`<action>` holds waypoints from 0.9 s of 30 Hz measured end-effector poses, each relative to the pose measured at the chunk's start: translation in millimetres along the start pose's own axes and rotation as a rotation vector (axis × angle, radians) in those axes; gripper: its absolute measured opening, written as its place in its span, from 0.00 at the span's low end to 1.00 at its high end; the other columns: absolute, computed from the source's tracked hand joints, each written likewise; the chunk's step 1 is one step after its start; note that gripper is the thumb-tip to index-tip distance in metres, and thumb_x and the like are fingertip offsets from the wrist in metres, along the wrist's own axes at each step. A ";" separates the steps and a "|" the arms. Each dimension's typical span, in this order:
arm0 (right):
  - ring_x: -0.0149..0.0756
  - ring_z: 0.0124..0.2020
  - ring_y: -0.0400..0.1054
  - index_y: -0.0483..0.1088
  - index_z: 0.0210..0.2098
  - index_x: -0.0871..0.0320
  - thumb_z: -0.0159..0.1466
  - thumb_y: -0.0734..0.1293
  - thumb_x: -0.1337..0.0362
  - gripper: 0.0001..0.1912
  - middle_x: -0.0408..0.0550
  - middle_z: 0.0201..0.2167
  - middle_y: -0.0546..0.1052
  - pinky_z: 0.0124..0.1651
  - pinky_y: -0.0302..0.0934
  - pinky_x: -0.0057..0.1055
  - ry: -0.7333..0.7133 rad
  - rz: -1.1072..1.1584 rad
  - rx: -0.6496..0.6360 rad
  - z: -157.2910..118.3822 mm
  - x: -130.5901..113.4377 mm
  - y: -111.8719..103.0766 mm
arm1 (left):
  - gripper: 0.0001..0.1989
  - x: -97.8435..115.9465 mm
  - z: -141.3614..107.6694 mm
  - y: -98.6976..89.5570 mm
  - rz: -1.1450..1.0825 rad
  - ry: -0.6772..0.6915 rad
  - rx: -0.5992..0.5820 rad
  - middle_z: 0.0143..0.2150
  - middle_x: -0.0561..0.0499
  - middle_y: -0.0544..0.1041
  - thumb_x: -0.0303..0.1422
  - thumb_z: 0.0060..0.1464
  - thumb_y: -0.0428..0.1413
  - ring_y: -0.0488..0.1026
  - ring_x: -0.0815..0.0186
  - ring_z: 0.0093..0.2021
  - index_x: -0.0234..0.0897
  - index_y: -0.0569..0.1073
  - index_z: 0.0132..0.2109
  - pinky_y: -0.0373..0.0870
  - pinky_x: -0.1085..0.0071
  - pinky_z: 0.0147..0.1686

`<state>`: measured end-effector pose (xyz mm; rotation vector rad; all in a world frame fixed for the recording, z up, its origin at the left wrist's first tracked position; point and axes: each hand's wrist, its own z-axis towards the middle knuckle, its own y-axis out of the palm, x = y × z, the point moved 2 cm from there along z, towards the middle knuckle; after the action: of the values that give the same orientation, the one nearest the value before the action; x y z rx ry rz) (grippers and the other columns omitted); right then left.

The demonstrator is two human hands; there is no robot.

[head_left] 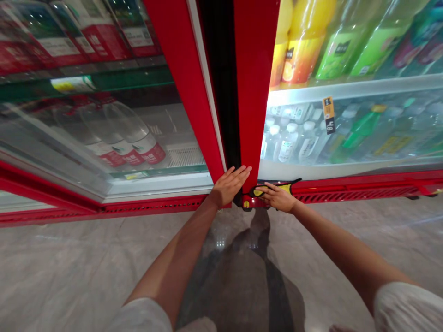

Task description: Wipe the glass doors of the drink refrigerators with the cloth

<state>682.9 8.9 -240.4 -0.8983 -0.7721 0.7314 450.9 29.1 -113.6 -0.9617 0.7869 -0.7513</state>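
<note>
My left hand point(230, 185) lies across the bottom of the dark gap point(221, 87) between two red-framed drink fridges, its fingers stretched out and reaching the right fridge's red frame point(254, 106). Nothing is in it. To its right, my right hand point(277, 197) rests at the lower front edge of the right fridge, over a yellow and black item point(286, 187) that lies along this edge. The fingers of this hand point left and look spread on the item's left part; what lies beneath the palm is hidden.
Large bottles with red labels point(133, 133) stand in the left fridge point(183, 78). The right fridge holds orange point(301, 50), green point(335, 53) and clear bottles point(289, 143), with a price tag point(328, 115) on its shelf. Grey shiny floor point(79, 272) lies below, with shadows.
</note>
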 end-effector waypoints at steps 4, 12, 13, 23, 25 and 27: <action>0.39 0.70 0.60 0.81 0.45 0.59 0.65 0.68 0.73 0.11 0.49 0.46 0.84 0.77 0.45 0.44 0.017 -0.003 -0.002 27.8 -9.1 1.3 | 0.32 1.8 1.1 5.1 -0.023 -0.045 0.000 0.72 0.44 0.64 0.20 0.64 0.41 0.53 0.63 0.75 0.34 0.57 0.73 0.52 0.56 0.74; 0.37 0.68 0.64 0.79 0.51 0.56 0.67 0.68 0.72 0.15 0.46 0.47 0.84 0.75 0.49 0.43 0.018 -0.043 0.037 -16.3 15.0 -14.9 | 0.35 3.2 -1.0 15.5 -0.050 -0.075 -0.001 0.72 0.44 0.64 0.18 0.61 0.40 0.55 0.62 0.74 0.37 0.57 0.73 0.52 0.55 0.74; 0.38 0.68 0.64 0.78 0.51 0.57 0.67 0.67 0.72 0.14 0.47 0.47 0.84 0.75 0.49 0.43 0.021 -0.053 0.042 -18.1 16.7 -18.4 | 0.35 3.5 -0.9 15.6 -0.048 -0.063 0.001 0.72 0.45 0.64 0.18 0.61 0.40 0.55 0.63 0.74 0.37 0.58 0.73 0.52 0.56 0.74; 0.38 0.68 0.63 0.75 0.57 0.52 0.69 0.68 0.70 0.18 0.44 0.53 0.82 0.76 0.46 0.45 0.129 -0.077 -0.029 -8.2 14.1 -22.5 | 0.36 10.2 2.4 25.7 -0.003 -0.024 -0.031 0.73 0.42 0.61 0.18 0.59 0.42 0.52 0.59 0.76 0.34 0.57 0.73 0.48 0.51 0.74; 0.37 0.68 0.64 0.78 0.53 0.53 0.69 0.67 0.70 0.15 0.43 0.50 0.83 0.76 0.47 0.43 0.080 -0.056 -0.067 -23.5 19.2 -23.2 | 0.36 11.2 -0.2 31.1 -0.002 0.022 -0.045 0.73 0.43 0.62 0.19 0.58 0.43 0.53 0.61 0.76 0.34 0.57 0.73 0.49 0.52 0.74; 0.37 0.69 0.61 0.76 0.55 0.53 0.69 0.67 0.70 0.17 0.44 0.51 0.82 0.76 0.46 0.43 0.080 -0.060 -0.058 -38.4 27.3 -29.4 | 0.37 10.7 -3.1 35.7 0.015 0.056 -0.054 0.73 0.43 0.62 0.19 0.57 0.44 0.52 0.62 0.76 0.33 0.56 0.74 0.50 0.54 0.74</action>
<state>735.3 3.1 -223.0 -0.9472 -0.7495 0.6193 460.8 32.5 -149.5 -0.9853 0.8661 -0.7505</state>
